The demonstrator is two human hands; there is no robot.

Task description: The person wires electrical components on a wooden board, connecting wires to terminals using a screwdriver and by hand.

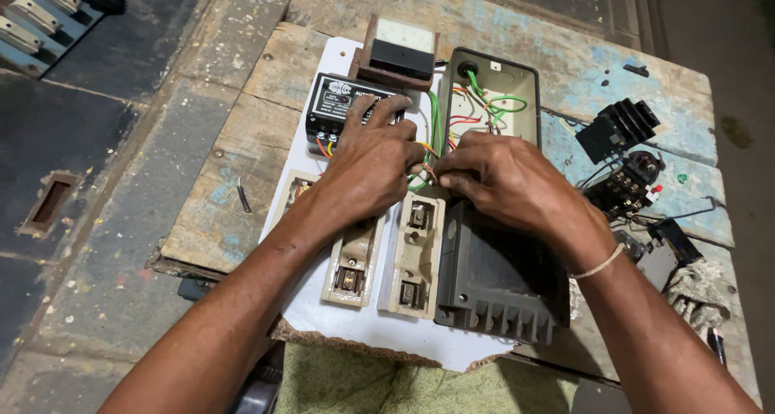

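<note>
Left hand [373, 165] and right hand [500, 180] each pinch the coloured wires [428, 168] in a narrow grip; grey enclosure [529, 99] open, its cover [492, 277] off, wiring unfinished.

A board [355, 321] is laid on the surface [218, 212] at the centre of the frame. On its upper part a relay box [335, 107] is set, with a meter block [400, 54] just behind it. An open enclosure [517, 99] with wires [484, 107] inside is placed to the right of these. Below it a finned cover [496, 289] is laid, and two fuse carriers [416, 256] are lined up to its left. At the right edge, loose parts [626, 159] are scattered. The hands [440, 172] are met over the wires at the board's middle.
</note>
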